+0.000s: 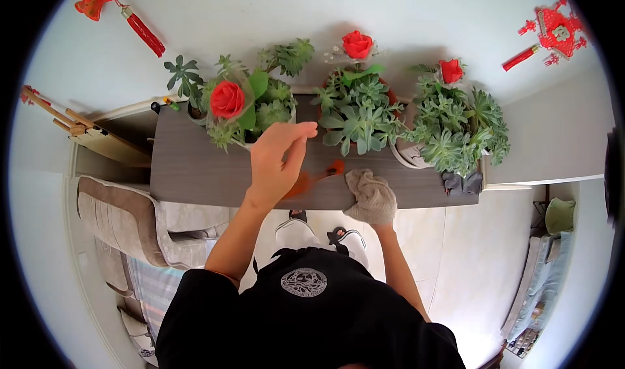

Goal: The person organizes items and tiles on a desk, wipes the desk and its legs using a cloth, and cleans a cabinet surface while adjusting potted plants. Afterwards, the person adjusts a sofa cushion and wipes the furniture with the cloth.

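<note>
My left hand (278, 159) hovers above the front of the dark wood-grain tabletop (195, 174), near the potted plant with a red rose (228, 99). Its fingers are stretched out together toward the right, the thumb a little apart, and I see nothing between them. Below it, a blurred orange-red object (312, 181) shows over the table; its kind cannot be made out. A crumpled grey-brown cloth (371, 196) covers my right hand (383, 227) at the table's front edge. Most of that hand's fingers are hidden by the cloth it holds.
Along the back stand a middle succulent pot (358, 112) and a right one (456, 122), each with a red rose. A dark folded item (462, 183) lies at the right corner. A sofa (124, 219) is at left. Red ornaments (556, 34) hang on the wall.
</note>
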`<action>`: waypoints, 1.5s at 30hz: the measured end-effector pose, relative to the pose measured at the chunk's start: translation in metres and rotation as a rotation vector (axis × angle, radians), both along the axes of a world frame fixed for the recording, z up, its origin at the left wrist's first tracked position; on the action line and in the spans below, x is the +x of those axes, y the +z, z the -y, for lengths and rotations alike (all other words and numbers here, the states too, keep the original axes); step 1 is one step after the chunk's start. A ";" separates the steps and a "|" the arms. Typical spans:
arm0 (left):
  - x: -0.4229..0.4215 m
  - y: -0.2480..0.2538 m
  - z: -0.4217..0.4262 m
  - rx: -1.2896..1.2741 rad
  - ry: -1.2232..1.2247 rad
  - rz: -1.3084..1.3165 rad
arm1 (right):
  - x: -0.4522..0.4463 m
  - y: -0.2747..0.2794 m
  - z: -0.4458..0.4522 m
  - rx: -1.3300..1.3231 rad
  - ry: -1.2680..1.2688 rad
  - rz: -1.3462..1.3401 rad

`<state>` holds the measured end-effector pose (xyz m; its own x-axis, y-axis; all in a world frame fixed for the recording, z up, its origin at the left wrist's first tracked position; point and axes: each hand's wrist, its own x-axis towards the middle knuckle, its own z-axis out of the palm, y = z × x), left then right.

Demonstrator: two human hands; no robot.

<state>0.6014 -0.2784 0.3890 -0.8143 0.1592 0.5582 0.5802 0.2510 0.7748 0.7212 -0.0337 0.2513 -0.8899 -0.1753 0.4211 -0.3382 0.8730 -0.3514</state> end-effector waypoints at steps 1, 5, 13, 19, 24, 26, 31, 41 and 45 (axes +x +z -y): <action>0.020 -0.018 0.005 -0.119 -0.011 0.026 | -0.004 -0.020 -0.010 -0.011 -0.045 -0.040; 0.068 -0.124 0.009 -0.520 0.013 -0.013 | -0.049 -0.038 -0.025 0.227 -0.146 -0.131; 0.077 -0.216 0.031 -0.803 0.257 -0.083 | 0.000 -0.067 -0.054 -0.067 0.119 0.149; 0.061 -0.227 0.023 -0.939 0.319 -0.044 | 0.058 -0.059 -0.132 -0.150 0.003 0.223; 0.040 -0.226 -0.016 -0.902 0.344 0.011 | 0.066 -0.031 -0.152 0.276 -0.076 0.091; 0.043 -0.222 -0.029 -0.775 0.350 -0.009 | 0.065 -0.042 -0.149 0.181 -0.133 0.101; 0.094 -0.210 -0.025 -0.461 0.411 -0.045 | 0.062 -0.079 -0.098 -0.261 -0.094 0.232; 0.299 -0.250 0.138 -0.360 0.537 0.357 | 0.006 -0.125 0.160 -1.329 0.194 0.620; 0.360 -0.279 0.222 -0.394 0.642 0.476 | -0.027 -0.119 0.277 -1.915 0.393 0.950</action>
